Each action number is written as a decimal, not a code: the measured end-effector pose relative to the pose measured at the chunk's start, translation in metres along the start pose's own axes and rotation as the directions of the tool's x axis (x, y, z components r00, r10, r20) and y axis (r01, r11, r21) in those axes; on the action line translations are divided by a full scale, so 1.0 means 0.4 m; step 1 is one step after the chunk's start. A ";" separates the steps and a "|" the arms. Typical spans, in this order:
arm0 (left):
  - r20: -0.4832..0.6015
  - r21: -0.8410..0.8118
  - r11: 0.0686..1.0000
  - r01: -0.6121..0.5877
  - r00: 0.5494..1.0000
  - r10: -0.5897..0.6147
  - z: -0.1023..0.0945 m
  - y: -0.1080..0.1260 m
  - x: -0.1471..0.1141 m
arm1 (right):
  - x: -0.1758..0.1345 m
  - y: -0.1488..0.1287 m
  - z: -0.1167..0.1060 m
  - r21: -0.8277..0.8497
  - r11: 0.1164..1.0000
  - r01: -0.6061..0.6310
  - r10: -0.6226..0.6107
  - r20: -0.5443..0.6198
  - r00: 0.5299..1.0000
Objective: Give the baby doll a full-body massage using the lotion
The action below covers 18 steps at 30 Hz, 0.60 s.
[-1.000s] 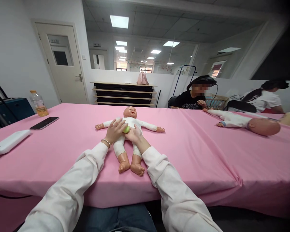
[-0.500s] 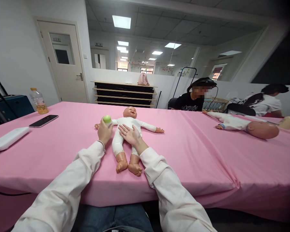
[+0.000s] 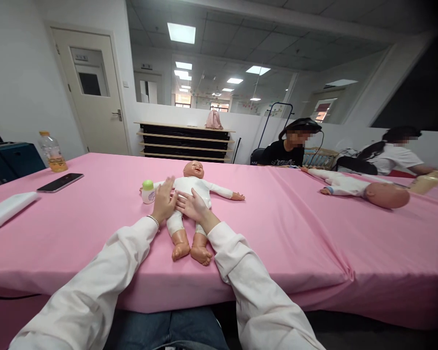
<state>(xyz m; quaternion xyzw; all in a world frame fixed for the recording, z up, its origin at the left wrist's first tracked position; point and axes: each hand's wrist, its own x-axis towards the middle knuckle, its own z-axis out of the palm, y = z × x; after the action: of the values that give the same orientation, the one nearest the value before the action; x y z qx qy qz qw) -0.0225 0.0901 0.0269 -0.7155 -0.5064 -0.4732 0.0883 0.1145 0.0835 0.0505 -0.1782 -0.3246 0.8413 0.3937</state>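
A baby doll (image 3: 194, 183) in a white bodysuit lies on its back on the pink-covered table (image 3: 277, 243), feet toward me. Over its belly my right hand (image 3: 194, 206) is palm up with fingers spread, holding nothing. My left hand (image 3: 165, 200) is upright beside it, fingers stretched out; its fingertips come close to the right hand's fingers, and I cannot tell if they touch. Just left of my left hand stands a small white bottle with a green cap (image 3: 148, 192), upright by the doll's arm, part of which it hides.
On the left are a phone (image 3: 60, 182), a white device (image 3: 9, 210) and a drink bottle (image 3: 54, 153). Another doll (image 3: 365, 189) lies on the right. Past it, one person (image 3: 290, 146) sits, and a second person (image 3: 390, 153) reaches to a yellowish bottle (image 3: 425, 182).
My left hand has let go of the green-capped bottle, which now stands on the table, and has moved right toward my right hand. The view has shifted slightly.
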 end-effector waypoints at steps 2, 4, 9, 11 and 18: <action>0.156 -0.024 0.993 -0.117 0.981 0.119 0.005 0.020 -0.007 | 0.001 0.009 0.015 -0.024 1.000 -0.007 0.008 0.047 0.999; 0.245 -0.004 0.990 -0.144 0.959 0.141 0.008 0.028 -0.011 | 0.000 0.014 0.028 -0.008 1.000 0.018 -0.017 0.098 0.995; 0.385 -0.012 0.982 -0.189 0.905 0.179 0.001 0.040 -0.014 | -0.002 0.002 0.029 0.077 0.989 0.124 -0.125 0.019 0.992; 0.428 -0.064 0.962 -0.265 0.864 0.267 -0.007 0.055 -0.015 | -0.001 -0.004 0.019 0.099 0.979 0.178 -0.173 -0.057 0.983; 0.450 -0.175 0.919 -0.352 0.802 0.393 -0.028 0.085 -0.010 | -0.007 -0.035 -0.001 0.110 0.976 0.187 -0.175 -0.106 0.979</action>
<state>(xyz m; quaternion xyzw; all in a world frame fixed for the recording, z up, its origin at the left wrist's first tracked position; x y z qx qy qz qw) -0.0019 0.0649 0.0418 -0.8979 -0.3417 -0.2766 0.0226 0.1242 0.0883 0.0599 -0.1643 -0.2696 0.8103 0.4937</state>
